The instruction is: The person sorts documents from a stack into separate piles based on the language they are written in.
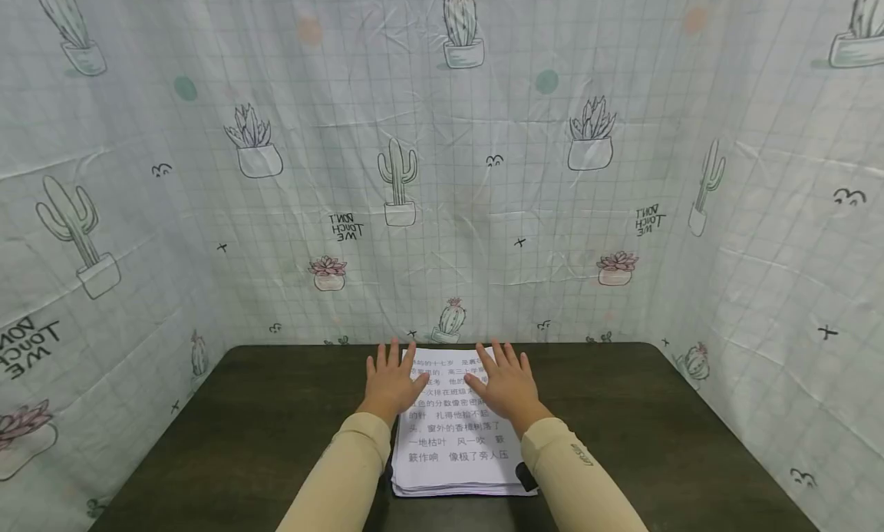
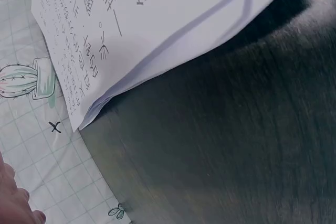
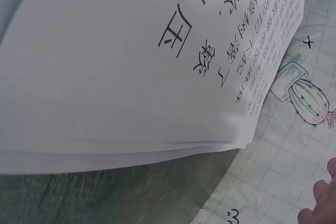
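Note:
A stack of white paper sheets (image 1: 456, 470), printed with large Chinese characters, lies near the middle of the dark table. My left hand (image 1: 394, 380) is over the stack's left edge, its fingers spread and pointing toward the far side. Mirroring it, my right hand (image 1: 509, 386) is over the right edge, fingers likewise spread. Neither palm grips anything. In the left wrist view, only fingertips (image 2: 21, 200) show at the lower left, beside the paper (image 2: 173, 14). Fingertips (image 3: 319, 200) appear at the lower right of the right wrist view, apart from the paper (image 3: 105, 87).
The dark wooden table (image 1: 235, 440) extends to both sides of the paper. A light curtain (image 1: 428, 271) with a grid and cactus prints hangs behind it and along both sides. A small black object (image 1: 526, 477) shows beside the right sleeve at the stack's near corner.

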The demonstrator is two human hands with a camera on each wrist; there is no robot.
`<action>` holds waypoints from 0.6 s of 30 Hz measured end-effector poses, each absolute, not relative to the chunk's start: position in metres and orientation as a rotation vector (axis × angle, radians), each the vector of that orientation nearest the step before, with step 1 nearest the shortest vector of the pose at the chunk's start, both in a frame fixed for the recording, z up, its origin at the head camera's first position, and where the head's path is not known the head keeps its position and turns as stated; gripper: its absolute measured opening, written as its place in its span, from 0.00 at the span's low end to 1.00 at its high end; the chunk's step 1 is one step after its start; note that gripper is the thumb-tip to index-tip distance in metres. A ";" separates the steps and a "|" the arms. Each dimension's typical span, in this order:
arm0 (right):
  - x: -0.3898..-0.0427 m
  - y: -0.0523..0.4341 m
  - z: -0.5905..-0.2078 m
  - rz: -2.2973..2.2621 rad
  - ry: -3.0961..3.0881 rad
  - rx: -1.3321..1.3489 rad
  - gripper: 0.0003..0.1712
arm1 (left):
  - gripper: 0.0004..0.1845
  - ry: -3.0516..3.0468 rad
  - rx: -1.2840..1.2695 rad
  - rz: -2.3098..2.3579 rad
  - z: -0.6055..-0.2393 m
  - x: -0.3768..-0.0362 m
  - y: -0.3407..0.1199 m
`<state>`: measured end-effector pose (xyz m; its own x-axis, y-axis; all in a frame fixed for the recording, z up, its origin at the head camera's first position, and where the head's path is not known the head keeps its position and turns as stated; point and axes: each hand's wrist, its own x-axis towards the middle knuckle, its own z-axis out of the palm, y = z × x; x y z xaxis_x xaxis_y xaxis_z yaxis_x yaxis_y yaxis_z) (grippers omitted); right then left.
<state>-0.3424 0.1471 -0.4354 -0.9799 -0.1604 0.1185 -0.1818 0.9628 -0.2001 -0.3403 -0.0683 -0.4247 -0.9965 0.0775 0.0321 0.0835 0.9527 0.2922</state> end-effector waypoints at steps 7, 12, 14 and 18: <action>-0.342 0.153 -0.436 0.408 -2.994 0.240 0.42 | 0.39 -3.051 -0.126 -0.627 -0.428 -0.343 -0.078; -0.338 0.165 -0.442 0.497 -2.975 0.213 0.41 | 0.41 -2.969 -0.121 -0.965 -0.444 -0.348 -0.094; -0.337 0.169 -0.446 0.554 -2.963 0.199 0.40 | 0.41 -2.914 -0.111 -1.154 -0.451 -0.349 -0.103; -0.334 0.179 -0.458 0.752 -2.973 0.132 0.41 | 0.43 -2.830 -0.030 -1.526 -0.461 -0.345 -0.121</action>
<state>-0.3336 0.1791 -0.4580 -0.9937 -0.0659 0.0908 -0.1011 0.8765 -0.4707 -0.3446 -0.1209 -0.4609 -0.9971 0.0514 -0.0564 -0.0189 0.5498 0.8351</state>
